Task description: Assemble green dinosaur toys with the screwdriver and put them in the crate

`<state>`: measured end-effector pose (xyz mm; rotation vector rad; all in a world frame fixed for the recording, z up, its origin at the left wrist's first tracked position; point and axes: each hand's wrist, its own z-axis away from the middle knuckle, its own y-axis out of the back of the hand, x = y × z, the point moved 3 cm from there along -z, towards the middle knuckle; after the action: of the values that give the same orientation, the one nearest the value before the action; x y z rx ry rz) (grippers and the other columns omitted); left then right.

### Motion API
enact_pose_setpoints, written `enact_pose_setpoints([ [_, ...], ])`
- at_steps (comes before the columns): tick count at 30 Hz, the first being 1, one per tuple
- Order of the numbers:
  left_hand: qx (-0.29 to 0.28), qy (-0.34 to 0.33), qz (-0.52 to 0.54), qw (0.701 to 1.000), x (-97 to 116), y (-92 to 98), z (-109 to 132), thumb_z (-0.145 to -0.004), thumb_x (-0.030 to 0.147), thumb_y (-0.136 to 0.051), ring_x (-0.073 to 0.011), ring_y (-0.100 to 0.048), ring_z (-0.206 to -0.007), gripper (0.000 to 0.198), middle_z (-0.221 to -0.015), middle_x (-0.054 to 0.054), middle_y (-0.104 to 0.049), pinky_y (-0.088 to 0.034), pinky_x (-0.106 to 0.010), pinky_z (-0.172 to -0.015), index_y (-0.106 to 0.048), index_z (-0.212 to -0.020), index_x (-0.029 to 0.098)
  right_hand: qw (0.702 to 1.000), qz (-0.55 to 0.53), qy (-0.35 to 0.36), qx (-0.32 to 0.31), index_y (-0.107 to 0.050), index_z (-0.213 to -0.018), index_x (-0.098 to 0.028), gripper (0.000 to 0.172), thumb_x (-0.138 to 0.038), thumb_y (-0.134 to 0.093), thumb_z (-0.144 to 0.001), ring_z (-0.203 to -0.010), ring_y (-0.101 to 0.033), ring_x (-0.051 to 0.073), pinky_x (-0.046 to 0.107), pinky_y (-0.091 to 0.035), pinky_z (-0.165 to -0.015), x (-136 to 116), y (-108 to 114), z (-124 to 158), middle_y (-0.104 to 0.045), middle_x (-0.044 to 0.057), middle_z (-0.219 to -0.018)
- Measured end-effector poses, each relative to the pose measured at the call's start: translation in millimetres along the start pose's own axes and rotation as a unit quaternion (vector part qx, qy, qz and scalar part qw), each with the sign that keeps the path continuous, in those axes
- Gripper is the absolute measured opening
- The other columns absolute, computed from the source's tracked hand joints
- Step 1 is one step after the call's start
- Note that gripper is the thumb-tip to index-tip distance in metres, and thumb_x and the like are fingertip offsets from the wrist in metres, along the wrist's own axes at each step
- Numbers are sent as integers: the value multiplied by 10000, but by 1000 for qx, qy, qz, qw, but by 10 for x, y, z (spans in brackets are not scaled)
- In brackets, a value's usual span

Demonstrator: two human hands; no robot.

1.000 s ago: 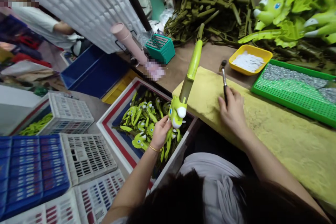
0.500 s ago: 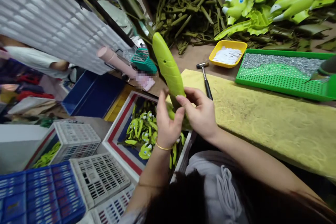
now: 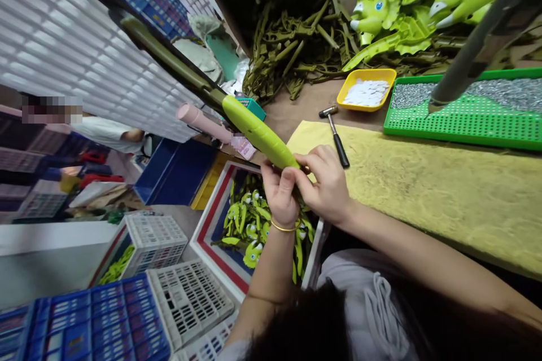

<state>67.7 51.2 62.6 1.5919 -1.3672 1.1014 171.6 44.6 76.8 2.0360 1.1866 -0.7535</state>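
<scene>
A long plastic toy piece (image 3: 259, 131) slants up and away to the left from my hands, with a lime-green shell at the near end and a dark olive shaft beyond. My left hand (image 3: 280, 194) grips its near end from below, thumb pressed against it. On the other side, my right hand (image 3: 325, 185) pinches the same end between thumb and fingers. What lies between the fingertips is hidden. Below the hands, a white-rimmed crate (image 3: 207, 231) holds several lime-green and olive toy pieces with dinosaur heads.
A hammer (image 3: 336, 138) lies across the edge of the yellow mat (image 3: 415, 192). Behind stand a yellow dish (image 3: 344, 98) of white bits and a green tray (image 3: 444, 127) of metal pins, below a dark pole-like tool (image 3: 470, 62). Olive parts (image 3: 288, 45) heap at the back.
The toy piece has swung lower and tilted further left, showing its long olive shaft. Both hands have closed in around its near end. The camera view has shifted.
</scene>
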Motion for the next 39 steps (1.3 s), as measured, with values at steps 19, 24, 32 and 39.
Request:
enact_pose_setpoints([
  [19,-144,322,-14,936,-284,494,-31,-752,689,-638,-89,-539,-462,532,-664,53,-571,-412,-205,-437,-448,-893,213,926,29,-247,-285,-641,-902,-176,469,-505,-315,-973,-801,-627,192,303,-432,-718,625,-26,-153,-694,86,-886],
  [24,-124,272,-198,933,-592,579,-63,-835,663,-504,-111,-512,-442,468,-623,75,-511,-409,-228,-440,-403,-982,231,881,313,-234,-269,-503,-1280,-44,518,-407,-492,-911,-1087,-565,371,462,-474,-831,971,-31,-94,-566,281,-1196],
  [32,-100,166,-321,927,-811,643,-79,-803,325,-636,-191,-613,-950,333,-1024,-53,-619,-481,-346,-871,-447,-1053,212,896,253,-292,-219,-607,-1178,-62,404,-172,-375,-866,-931,-642,313,487,-510,-834,1218,258,-182,-650,252,-1094],
  [39,-130,88,-485,860,-956,570,-45,-807,334,-685,-268,-638,-1090,353,-1135,-137,-693,-469,-383,-980,-624,-1096,141,956,74,-175,-224,-588,-1310,-166,445,-323,-432,-924,-909,-693,227,385,-572,-847,670,431,549,-724,119,-1120],
])
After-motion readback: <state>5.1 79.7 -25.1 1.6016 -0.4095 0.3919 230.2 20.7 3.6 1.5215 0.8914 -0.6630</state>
